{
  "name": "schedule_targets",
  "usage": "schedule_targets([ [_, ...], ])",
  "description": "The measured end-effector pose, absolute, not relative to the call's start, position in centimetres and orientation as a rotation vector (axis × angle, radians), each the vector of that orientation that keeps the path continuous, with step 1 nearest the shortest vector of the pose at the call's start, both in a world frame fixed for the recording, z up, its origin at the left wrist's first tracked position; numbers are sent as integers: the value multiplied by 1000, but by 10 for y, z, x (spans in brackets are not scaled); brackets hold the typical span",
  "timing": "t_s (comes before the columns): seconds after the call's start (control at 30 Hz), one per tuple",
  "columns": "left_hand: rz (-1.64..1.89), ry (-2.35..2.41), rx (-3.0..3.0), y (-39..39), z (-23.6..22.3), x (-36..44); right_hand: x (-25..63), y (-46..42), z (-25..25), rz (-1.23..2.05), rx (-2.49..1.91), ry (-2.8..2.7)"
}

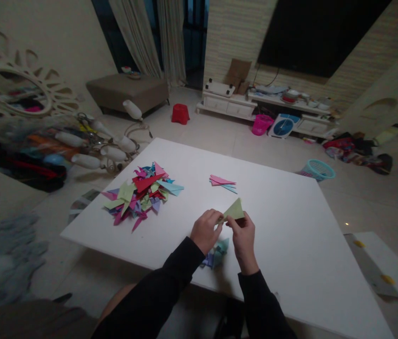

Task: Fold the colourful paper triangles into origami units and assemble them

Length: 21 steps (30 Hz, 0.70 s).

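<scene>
A light green piece of folded paper (pixel 234 210) is held above the white table between both hands. My left hand (pixel 206 230) pinches its narrow left end. On its right side, my right hand (pixel 244 235) grips the wider part with thumb and fingers. Beneath my wrists, near the table's front edge, lie teal and blue folded papers (pixel 220 253), partly hidden by my left hand and sleeve. Beyond my hands rests a small stack of pink and light blue folded papers (pixel 223 182).
A heap of many-coloured folded papers (pixel 142 193) covers the left part of the white table (pixel 290 235). Past the table stand a red stool (pixel 180 114), a pink bin (pixel 262 124) and a turquoise basket (pixel 318 169). A lamp with several white shades (pixel 112 153) lies to the left.
</scene>
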<state>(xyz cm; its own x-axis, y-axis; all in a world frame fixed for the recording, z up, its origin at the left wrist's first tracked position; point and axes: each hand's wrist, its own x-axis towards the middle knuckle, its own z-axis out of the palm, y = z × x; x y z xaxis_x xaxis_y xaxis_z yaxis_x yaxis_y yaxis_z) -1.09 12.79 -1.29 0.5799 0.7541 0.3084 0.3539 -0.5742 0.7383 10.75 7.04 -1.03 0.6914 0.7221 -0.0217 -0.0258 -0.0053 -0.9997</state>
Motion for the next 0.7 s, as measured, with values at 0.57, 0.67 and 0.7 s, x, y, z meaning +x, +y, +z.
schedule_targets([
  [0.57, 826, 885, 989, 147, -17, -3, 109, 73, -25, 763, -1434, -700],
  [0.67, 850, 885, 973, 145, -13, -7, 102, 72, -20, 853, -1409, -695],
  [0.7, 868, 889, 980, 145, -11, -8, 100, 71, -18, 890, -1402, -687],
])
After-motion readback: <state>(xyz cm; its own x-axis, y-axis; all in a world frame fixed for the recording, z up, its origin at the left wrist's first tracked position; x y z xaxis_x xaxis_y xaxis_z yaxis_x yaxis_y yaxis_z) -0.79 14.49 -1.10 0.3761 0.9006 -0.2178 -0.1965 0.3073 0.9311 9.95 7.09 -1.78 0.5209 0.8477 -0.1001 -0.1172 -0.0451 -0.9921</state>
